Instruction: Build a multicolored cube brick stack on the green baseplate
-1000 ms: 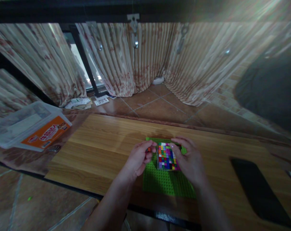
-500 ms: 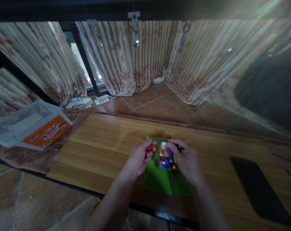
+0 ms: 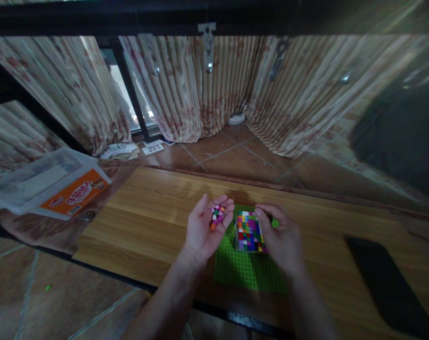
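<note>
My left hand (image 3: pixel 203 229) is turned palm up and cupped, with several small coloured cubes (image 3: pixel 217 216) resting in it, pink, white, orange and green among them. Right of it, a block of many small coloured cubes (image 3: pixel 248 233) in tight rows sits over a green studded baseplate (image 3: pixel 250 274). My right hand (image 3: pixel 280 233) is closed at that block's right side, thumb on its upper right part. The hand covers the block's right edge, and its curled fingertips are partly hidden.
The baseplate lies on a wooden board (image 3: pixel 129 226). A clear plastic tub (image 3: pixel 90 163) with an orange label stands at the left. A dark flat slab (image 3: pixel 381 278) lies at the right. Striped curtains (image 3: pixel 179 94) hang beyond the tiled floor (image 3: pixel 221 151).
My left hand has turned from curled fingers to an opened palm, showing the small cubes in it. My right hand stays at the block. The whole view has shifted slightly.
</note>
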`<state>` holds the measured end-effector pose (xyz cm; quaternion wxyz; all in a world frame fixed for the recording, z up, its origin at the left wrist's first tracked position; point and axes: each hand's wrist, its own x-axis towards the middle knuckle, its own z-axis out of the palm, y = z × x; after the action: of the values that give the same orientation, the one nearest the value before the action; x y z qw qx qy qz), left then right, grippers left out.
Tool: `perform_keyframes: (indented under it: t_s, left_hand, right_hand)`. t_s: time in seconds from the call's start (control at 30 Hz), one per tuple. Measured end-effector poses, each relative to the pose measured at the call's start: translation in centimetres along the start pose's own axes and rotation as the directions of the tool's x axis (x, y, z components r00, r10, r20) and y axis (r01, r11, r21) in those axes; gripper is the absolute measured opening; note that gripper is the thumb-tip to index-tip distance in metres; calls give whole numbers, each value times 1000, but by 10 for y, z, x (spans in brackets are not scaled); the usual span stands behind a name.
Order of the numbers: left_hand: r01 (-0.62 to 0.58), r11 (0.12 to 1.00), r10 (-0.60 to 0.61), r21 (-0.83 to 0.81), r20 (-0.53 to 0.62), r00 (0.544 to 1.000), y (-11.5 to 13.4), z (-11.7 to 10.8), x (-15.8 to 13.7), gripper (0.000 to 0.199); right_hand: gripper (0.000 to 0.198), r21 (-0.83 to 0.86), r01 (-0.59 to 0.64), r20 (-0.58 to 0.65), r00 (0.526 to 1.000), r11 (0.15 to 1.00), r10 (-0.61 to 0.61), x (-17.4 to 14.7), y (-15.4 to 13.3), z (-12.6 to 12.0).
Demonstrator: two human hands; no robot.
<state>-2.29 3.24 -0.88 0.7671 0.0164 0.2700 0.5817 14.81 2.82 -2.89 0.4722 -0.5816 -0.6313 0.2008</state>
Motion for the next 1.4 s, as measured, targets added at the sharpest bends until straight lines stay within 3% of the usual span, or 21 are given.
perform_keyframes:
  t_s: [0.1,0.23,0.4,0.7,1.13,1.27,1.4]
  left_hand:
    - [0,1000,2,-21,63,998,-2,2,-2,43]
    - [18,1000,-16,-17,141,990,-4,3,-4,50]
    - [34,997,-44,62,164,985,-9,4,-6,53]
    - [-2,998,-7,68,136,991,-12,4,-5,51]
    - [-11,999,5,42,145,989,-10,3,-6,49]
    - [-23,998,14,58,147,989,-11,4,-5,45]
    - [-79,988,68,132,86,994,-10,2,-3,38]
  right_hand:
    - [16,-79,182,-76,979,980,-188,-6,-15,0]
    - [14,-48,346,98,935,937,-340,-15,-35,6]
    - [23,-57,421,271,879,905,-392,-20,-43,19]
    - [11,-77,415,293,879,906,-378,-20,-45,28]
    - [19,14,393,374,851,919,-369,-16,-40,25]
    - [16,9,365,336,876,931,-347,-15,-41,24]
    - [13,-11,273,211,941,962,-265,-14,-41,19]
